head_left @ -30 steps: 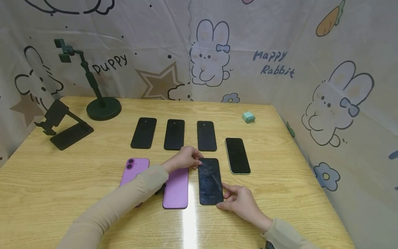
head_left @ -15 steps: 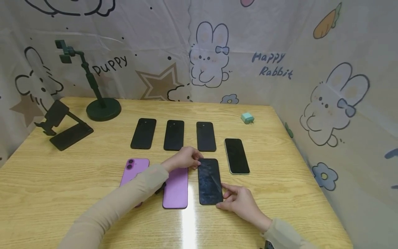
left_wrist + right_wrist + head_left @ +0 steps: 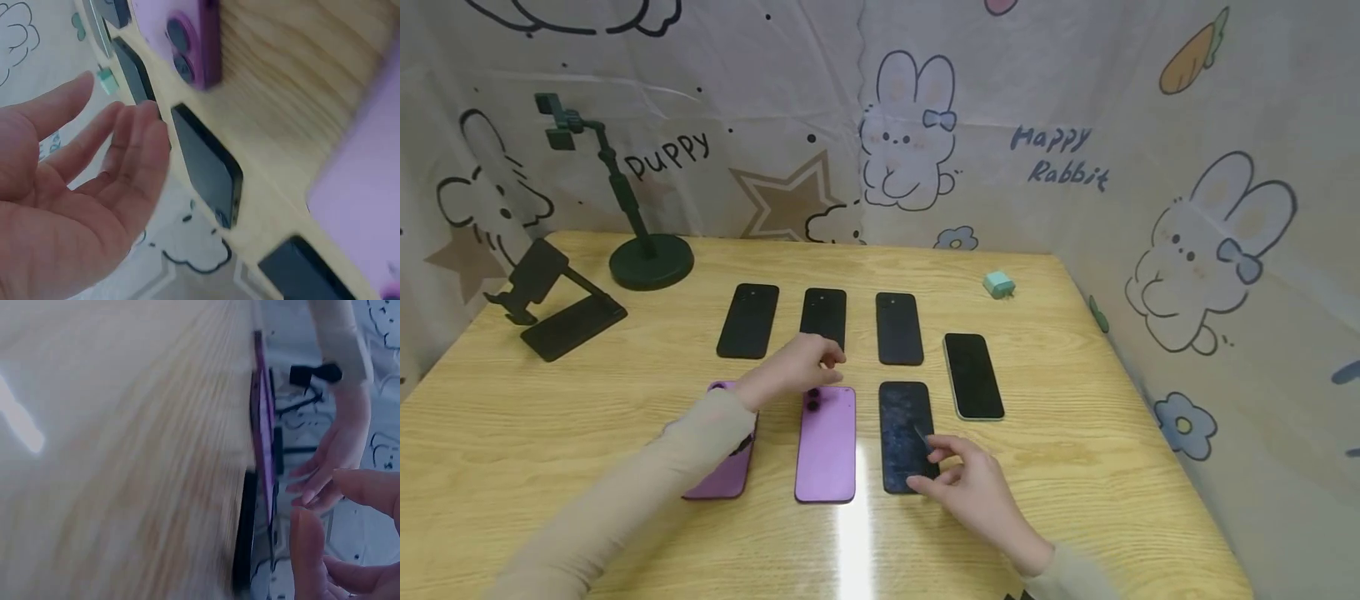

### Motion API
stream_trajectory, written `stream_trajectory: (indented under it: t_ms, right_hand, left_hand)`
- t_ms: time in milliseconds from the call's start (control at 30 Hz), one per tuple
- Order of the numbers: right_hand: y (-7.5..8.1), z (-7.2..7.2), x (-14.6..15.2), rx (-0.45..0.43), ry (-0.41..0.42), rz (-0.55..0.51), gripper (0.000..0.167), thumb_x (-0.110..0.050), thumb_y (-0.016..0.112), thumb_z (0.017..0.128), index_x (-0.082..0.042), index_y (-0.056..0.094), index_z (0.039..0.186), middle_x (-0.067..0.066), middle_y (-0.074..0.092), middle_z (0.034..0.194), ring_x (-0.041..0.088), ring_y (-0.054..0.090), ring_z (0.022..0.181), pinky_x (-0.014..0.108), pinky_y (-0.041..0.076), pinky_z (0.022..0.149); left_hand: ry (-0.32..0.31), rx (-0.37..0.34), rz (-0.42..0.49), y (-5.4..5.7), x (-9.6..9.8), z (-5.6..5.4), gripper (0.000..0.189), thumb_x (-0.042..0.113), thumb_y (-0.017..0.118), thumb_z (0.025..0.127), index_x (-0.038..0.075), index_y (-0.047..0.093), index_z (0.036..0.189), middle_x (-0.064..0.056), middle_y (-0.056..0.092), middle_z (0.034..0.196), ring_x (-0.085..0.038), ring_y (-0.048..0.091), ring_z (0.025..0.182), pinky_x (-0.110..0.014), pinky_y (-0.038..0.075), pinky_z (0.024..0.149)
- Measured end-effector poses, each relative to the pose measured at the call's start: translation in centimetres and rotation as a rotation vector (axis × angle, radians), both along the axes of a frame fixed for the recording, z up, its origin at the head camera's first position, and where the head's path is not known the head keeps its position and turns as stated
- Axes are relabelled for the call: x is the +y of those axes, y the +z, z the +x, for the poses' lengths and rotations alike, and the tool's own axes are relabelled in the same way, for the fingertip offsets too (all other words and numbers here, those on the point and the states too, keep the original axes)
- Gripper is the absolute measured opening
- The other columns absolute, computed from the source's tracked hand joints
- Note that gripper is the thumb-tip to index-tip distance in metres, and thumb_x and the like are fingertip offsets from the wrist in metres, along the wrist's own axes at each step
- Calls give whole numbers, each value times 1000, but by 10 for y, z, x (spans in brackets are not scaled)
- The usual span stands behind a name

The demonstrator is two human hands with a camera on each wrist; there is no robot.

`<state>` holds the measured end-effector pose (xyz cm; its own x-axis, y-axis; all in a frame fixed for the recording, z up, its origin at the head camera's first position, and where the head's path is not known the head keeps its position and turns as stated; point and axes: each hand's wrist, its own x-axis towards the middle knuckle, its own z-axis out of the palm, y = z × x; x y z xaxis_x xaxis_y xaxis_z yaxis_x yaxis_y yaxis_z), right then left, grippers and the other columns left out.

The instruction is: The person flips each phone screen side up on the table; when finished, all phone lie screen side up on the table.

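A dark-screened phone [image 3: 898,437] lies flat in the front row in the head view. My right hand [image 3: 973,487] hovers at its lower right edge, thumb and fingers apart and holding nothing; the right wrist view shows air between thumb and fingertips. My left hand [image 3: 797,367] is above the top of the middle purple phone [image 3: 825,454] and partly covers the middle black phone [image 3: 823,308]. Its fingers are loosely bent around nothing, as the left wrist view confirms. The left forearm hides much of another purple phone [image 3: 718,483].
Two more black phones [image 3: 748,321] flank the middle one in the back row. A light-edged phone [image 3: 973,377] lies at right. A mint charger plug [image 3: 998,284] sits behind it. At left stand a black folding stand [image 3: 572,325] and a green round-based phone holder [image 3: 651,261].
Both hands have come off the dark phone. The left hand has moved left and farther back, uncovering the middle purple phone's cameras. My right hand has shifted slightly left over the phone's edge.
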<state>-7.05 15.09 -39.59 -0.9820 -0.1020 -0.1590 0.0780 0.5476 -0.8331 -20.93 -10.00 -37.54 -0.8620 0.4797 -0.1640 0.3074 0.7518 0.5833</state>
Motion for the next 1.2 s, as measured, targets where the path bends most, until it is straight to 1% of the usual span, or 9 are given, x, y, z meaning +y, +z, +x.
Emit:
stream_trajectory:
  t_ms: [100, 167, 300, 400, 533, 667, 833, 967, 1200]
  right_hand:
    - [0, 4, -17, -18, 94, -65, 59, -23, 82, 75, 1, 59, 124, 13, 62, 104, 13, 61, 64, 24, 49, 50]
    - [-3, 5, -27, -22, 139, -80, 58, -23, 81, 77, 3, 58, 124, 15, 61, 105, 12, 61, 60, 24, 49, 49]
    - [-9, 4, -46, -27, 163, -56, 57, -22, 80, 77, 7, 57, 121, 12, 61, 100, 11, 62, 54, 24, 51, 51]
    - [-11, 2, -56, -17, 171, 24, 57, -25, 81, 75, 6, 59, 118, 6, 61, 95, 10, 63, 69, 26, 53, 67]
    - [-13, -3, -68, -31, 192, 115, 62, -29, 83, 72, 3, 59, 120, 2, 59, 95, 15, 52, 90, 34, 46, 82]
    - [-14, -7, -76, -60, 221, 113, 73, -26, 86, 69, 4, 53, 128, 7, 56, 103, 19, 50, 95, 36, 44, 82]
    - [-17, -8, -82, -39, 255, 100, 87, -23, 89, 64, 7, 46, 134, 11, 51, 108, 20, 46, 97, 35, 42, 84]
    - [-20, -9, -87, -26, 264, 104, 92, -21, 89, 63, 9, 42, 136, 13, 49, 110, 21, 46, 99, 38, 42, 86]
    - [-24, -10, -92, -8, 234, 120, 93, -19, 90, 62, 9, 41, 136, 20, 47, 119, 25, 49, 105, 44, 44, 92]
  left_hand:
    - [10, -12, -59, 3, -11, 4, 30, 15, 67, 90, -1, 65, 116, -16, 65, 110, -26, 60, 103, -39, 50, 90]
    - [0, -26, -81, 2, -16, 6, 30, 15, 67, 90, -1, 66, 114, -16, 66, 109, -28, 60, 104, -41, 50, 91]
    - [2, -84, -95, -4, -24, 8, 29, 17, 69, 88, 1, 66, 113, -14, 66, 109, -26, 60, 102, -40, 50, 91]
    - [13, -121, -78, -9, -30, 8, 30, 16, 71, 87, 2, 67, 112, -12, 65, 108, -24, 57, 100, -39, 48, 92]
    - [9, -140, -31, -15, -38, 7, 30, 16, 73, 85, 3, 68, 111, -10, 66, 109, -23, 57, 102, -40, 47, 94]
    - [11, -150, 9, -19, -46, 6, 30, 15, 75, 83, 4, 68, 109, -9, 68, 109, -22, 58, 103, -38, 48, 93]
    - [36, -152, 34, -23, -51, 7, 29, 13, 78, 79, 5, 69, 105, -7, 68, 105, -21, 58, 99, -37, 49, 91]
    - [40, -147, 54, -25, -53, 8, 30, 12, 79, 78, 6, 70, 107, -6, 68, 106, -21, 58, 100, -38, 49, 92]
    - [-5, -126, 93, -27, -57, 7, 29, 10, 78, 78, 7, 72, 107, -5, 70, 101, -18, 57, 95, -35, 49, 86]
